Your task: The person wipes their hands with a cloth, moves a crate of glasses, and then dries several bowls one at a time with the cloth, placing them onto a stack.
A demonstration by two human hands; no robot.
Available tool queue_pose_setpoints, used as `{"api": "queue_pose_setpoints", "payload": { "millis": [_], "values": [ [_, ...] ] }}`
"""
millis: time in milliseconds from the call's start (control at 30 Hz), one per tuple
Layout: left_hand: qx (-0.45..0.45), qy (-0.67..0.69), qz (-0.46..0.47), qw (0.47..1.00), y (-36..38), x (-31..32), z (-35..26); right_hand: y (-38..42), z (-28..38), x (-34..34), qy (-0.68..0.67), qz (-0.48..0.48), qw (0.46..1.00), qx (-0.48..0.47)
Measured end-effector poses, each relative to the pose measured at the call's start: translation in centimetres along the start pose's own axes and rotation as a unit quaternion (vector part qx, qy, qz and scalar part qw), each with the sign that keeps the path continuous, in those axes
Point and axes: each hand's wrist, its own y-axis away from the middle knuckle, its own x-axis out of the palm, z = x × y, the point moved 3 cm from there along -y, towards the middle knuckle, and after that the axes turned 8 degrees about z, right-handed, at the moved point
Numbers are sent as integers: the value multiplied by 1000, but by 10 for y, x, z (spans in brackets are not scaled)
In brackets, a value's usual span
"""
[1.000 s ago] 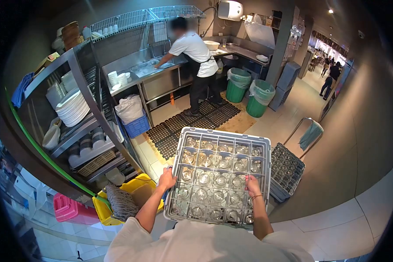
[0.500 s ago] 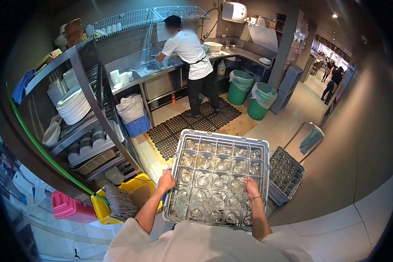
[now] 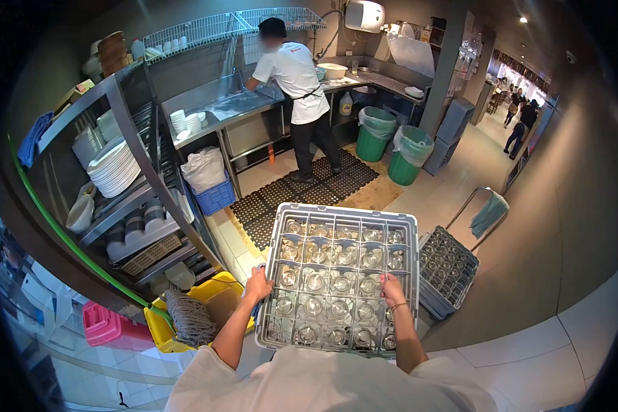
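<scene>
A grey glass rack (image 3: 348, 210) is in front of my body, divided into square cells. Clear drinking glasses (image 3: 316, 281) fill many of the cells, their round ends facing up. At the left side of the rack, my left hand (image 3: 258, 283) is closed around its edge. My right hand (image 3: 393, 290) grips the right part of the rack, thumb and fingers closed; the exact grip there is partly hidden. Both forearms reach forward from my body, with a thin band on the right wrist.
Another glass rack (image 3: 449, 266) stands on a trolley at right. A co-worker (image 3: 302, 89) leans over the sink (image 3: 247, 103). A yellow mop bucket (image 3: 223, 292) and metal shelf (image 3: 144, 130) are at left. Green bins (image 3: 412, 161) stand beyond the black floor mat (image 3: 309, 193).
The rack and my hands shift slightly left in view, still held. The co-worker's head and upper body have moved a little; water no longer shows streaming at the sink.
</scene>
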Motion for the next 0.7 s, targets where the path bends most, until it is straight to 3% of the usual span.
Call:
{"api": "queue_pose_setpoints", "payload": {
  "millis": [367,433,533,633,700],
  "values": [
    [42,15,-18,999,-10,11,14,0,-11,-5,-50,-12,998,-28],
    [63,16,-11,998,-10,10,8,3,-5,-1,20,-35,998,-38],
    [31,21,0,999,-9,5,6,0,-6,-1,11,-35,999,-14],
    [69,26,-6,997,-9,6,8,5,-5,0,-19,-30,999,-2],
    [28,15,14,999,-13,8,12,9,-1,2,-7,-25,1000,0]
  ]
}}
